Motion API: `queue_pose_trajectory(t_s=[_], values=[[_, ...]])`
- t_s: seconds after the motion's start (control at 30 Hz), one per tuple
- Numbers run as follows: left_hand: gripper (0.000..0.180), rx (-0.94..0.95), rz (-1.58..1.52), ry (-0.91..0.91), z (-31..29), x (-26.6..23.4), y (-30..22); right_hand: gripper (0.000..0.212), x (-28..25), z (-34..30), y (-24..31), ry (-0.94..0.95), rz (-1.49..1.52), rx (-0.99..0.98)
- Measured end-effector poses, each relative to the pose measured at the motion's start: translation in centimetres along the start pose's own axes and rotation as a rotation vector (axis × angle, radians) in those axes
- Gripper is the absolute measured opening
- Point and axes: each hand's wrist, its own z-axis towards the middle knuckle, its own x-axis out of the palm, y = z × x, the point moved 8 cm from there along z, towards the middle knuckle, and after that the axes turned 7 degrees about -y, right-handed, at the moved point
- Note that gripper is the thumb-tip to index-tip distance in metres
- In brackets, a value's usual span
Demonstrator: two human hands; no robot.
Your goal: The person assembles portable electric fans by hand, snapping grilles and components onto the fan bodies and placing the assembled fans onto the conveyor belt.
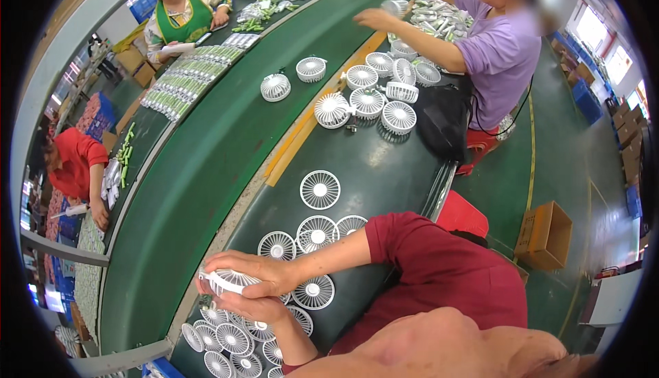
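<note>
Both my hands close around a white round fan head (232, 281) above the near end of the bench. My right hand (269, 273) grips it from above, fingers wrapped over its rim. Beneath it, my left hand (255, 306) supports the fan head with curled fingers. A small green part (205, 302) shows just under it; whether it is attached I cannot tell. White slotted fan grilles lie around my hands: a single grille (320, 190) farther up the bench, another grille (276, 246) beside my right wrist, and a cluster of grilles (232, 337) below my left hand.
Beyond the grilles stand several fan heads (367, 102) near a black bag (443, 122). A green conveyor belt (206, 186) runs alongside, carrying two fan heads (276, 87). A co-worker in purple (504, 55) reaches over the bench; two others work across the belt. A cardboard box (544, 235) sits on the floor.
</note>
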Motion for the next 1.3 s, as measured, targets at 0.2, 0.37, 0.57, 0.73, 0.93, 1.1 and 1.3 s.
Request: queue_pose_trajectory(t_s=[0.2,0.37,0.57,0.73,0.93,1.1,1.3], values=[[0.058,0.175,0.273,-0.004,1.0,-0.3,-0.8,0.063,0.2,0.6,-0.9,-0.005,-0.002,0.049],[0.059,-0.154,0.157,0.095,1.9,-0.3,5.1,0.060,-3.3,2.5,-3.5,0.087,-0.261,0.214],[0.062,-0.130,0.438,0.387,0.1,0.8,8.2,0.075,-14.8,6.2,-6.9,-0.280,-0.972,-0.002],[0.037,0.204,0.705,0.603,-1.2,3.0,7.2,0.057,-19.7,0.5,-3.1,-0.103,-1.004,0.170],[0.034,0.349,0.777,0.643,-2.3,3.5,6.8,0.072,-19.7,-8.6,-0.8,0.048,-1.163,0.277],[0.033,0.314,0.861,0.691,-2.8,3.0,7.5,0.078,-18.9,-8.3,-1.9,0.002,-1.213,0.236],[0.035,0.312,0.860,0.693,-3.1,3.3,7.8,0.071,-18.0,-7.4,-2.3,0.062,-1.295,0.138]])
